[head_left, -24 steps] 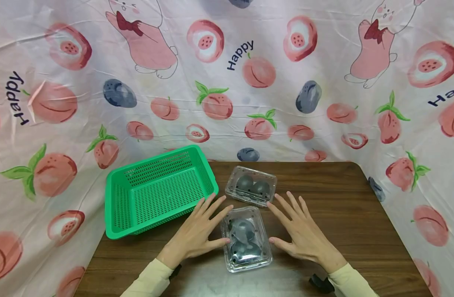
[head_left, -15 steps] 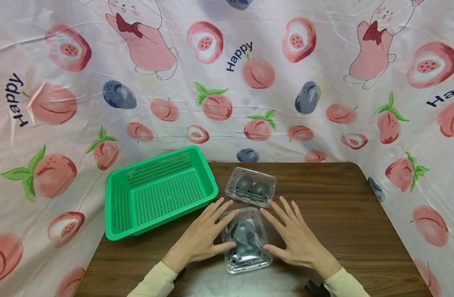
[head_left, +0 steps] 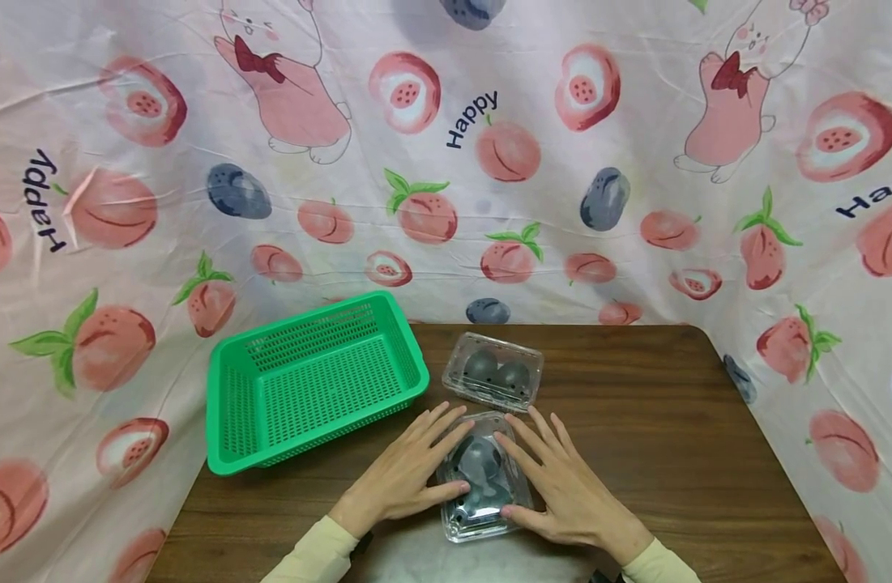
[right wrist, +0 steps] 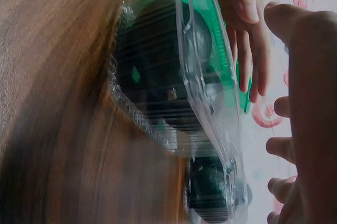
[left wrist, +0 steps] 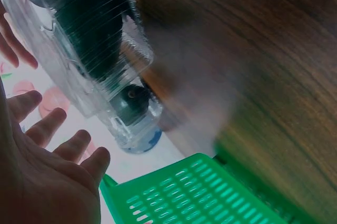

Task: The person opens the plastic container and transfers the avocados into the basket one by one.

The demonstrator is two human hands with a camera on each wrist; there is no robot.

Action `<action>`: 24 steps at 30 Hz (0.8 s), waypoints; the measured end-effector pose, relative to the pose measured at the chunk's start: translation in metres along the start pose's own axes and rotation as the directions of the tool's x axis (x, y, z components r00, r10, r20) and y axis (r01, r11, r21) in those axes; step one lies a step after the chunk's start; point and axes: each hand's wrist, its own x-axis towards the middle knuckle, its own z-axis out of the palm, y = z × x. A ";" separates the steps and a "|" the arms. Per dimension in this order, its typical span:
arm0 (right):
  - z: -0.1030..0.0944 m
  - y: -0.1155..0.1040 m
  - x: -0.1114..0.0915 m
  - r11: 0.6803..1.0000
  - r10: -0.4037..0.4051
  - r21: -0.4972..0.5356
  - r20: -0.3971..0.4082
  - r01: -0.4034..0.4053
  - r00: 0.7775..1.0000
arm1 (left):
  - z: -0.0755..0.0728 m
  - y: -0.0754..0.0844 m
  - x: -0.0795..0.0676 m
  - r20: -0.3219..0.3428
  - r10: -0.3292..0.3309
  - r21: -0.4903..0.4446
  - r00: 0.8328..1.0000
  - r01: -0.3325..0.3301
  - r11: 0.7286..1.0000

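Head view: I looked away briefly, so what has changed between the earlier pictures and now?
The left hand moved right and the right hand left, closing in over the near box and slightly toward the person. Neither has visibly taken hold of or let go of anything. The near box, far box and basket stayed put.

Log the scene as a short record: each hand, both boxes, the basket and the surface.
Left hand: fingers spread, at near box's left side; contact unclear
Right hand: fingers spread, at near box's right side; contact unclear
Near box: clear plastic, on table, dark contents inside
Far box: clear plastic, beyond near box, two dark round items inside
Basket: green, perforated, left of both boxes
Surface: brown wood-grain table
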 end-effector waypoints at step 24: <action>0.020 -0.014 0.000 0.995 -0.080 -0.062 0.013 0.081 0.997 | 0.013 -0.009 0.003 0.069 -0.023 -0.130 0.997 0.032 0.991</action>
